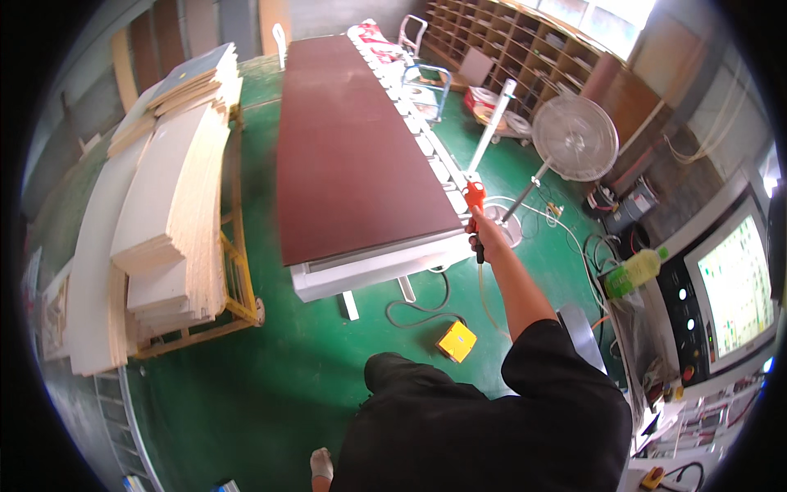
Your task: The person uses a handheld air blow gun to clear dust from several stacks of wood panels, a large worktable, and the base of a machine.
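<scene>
My right hand (pixel 488 235) reaches forward, its fingers wrapped round the grip of an orange air blow gun (pixel 475 195). A thin hose hangs from the bottom of the grip. The gun is over the near right corner of a long dark brown panel (pixel 352 156), which lies flat on a white bench (pixel 369 272). At the lower edge, low beside my body, is what looks like my left hand (pixel 322 464) in a pale glove. It is small and its fingers cannot be made out. No held thing shows there.
Stacked pale boards (pixel 164 189) stand on a yellow cart (pixel 239 283) at left. A yellow floor box (pixel 457 341) with a cable lies before the bench. Rightward are a fan (pixel 575 137), a lit screen (pixel 734 283) and a green-labelled bottle (pixel 635 273). Pigeonhole shelves (pixel 508 41) stand behind.
</scene>
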The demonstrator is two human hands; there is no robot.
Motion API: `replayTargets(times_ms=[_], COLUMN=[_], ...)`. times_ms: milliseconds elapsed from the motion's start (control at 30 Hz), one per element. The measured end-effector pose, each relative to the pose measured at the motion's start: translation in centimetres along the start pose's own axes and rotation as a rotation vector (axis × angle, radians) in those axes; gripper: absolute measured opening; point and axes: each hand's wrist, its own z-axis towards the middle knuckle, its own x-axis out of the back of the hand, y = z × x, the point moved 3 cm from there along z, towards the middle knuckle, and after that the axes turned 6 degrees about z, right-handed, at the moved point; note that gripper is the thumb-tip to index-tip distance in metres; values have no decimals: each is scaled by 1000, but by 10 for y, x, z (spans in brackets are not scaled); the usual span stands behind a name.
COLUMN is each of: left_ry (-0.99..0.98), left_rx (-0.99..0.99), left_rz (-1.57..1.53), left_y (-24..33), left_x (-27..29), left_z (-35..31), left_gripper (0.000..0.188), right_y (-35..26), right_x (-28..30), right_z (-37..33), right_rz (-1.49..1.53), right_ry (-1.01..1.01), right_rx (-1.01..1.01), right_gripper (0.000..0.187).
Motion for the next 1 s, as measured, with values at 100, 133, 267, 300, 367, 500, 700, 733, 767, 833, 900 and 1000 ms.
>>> replayTargets(times_ms=[100,133,267,300,367,500,700,733,767,833,900,1000], left_ry=[39,49,153,192,254,19,228,267,313,361,374,239], left_rx=[7,11,124,153,168,161,134,166,181,178,206,226], left_rz=[56,77,-203,-326,-568,-90,-156,-212,-251,-331,-453,-568], left_y=[-8,-7,-3,-4,6,26,41,49,58,82,116,154], left_x=[2,0,-4,-11,-18,-28,17,23,30,43,68,109], left_z=[1,-2,7,4,10,32,86,93,103,120,125,121], left_gripper=[23,23,22,22,22,18,24,26,27,27,26,26], right_y=[-6,-8,-13,-12,-7,0,91,114,131,194,206,188], right_x=[-52,-67,-128,-145,-172,-214,-196,-192,-187,-148,-151,-200], right_z=[9,15,56,64,84,129,188,158,123,95,65,65], right_rz=[83,40,114,118,102,189,-39,-197,-345,-716,-637,-470], right_ry=[-46,-70,-169,-181,-189,-122,25,-90,-194,-504,-601,-660], right_rx=[-28,-30,-54,-80,-98,-93,-112,-78,-24,473,86,22], right_gripper=[49,48,48,47,48,52,69,72,75,64,51,47])
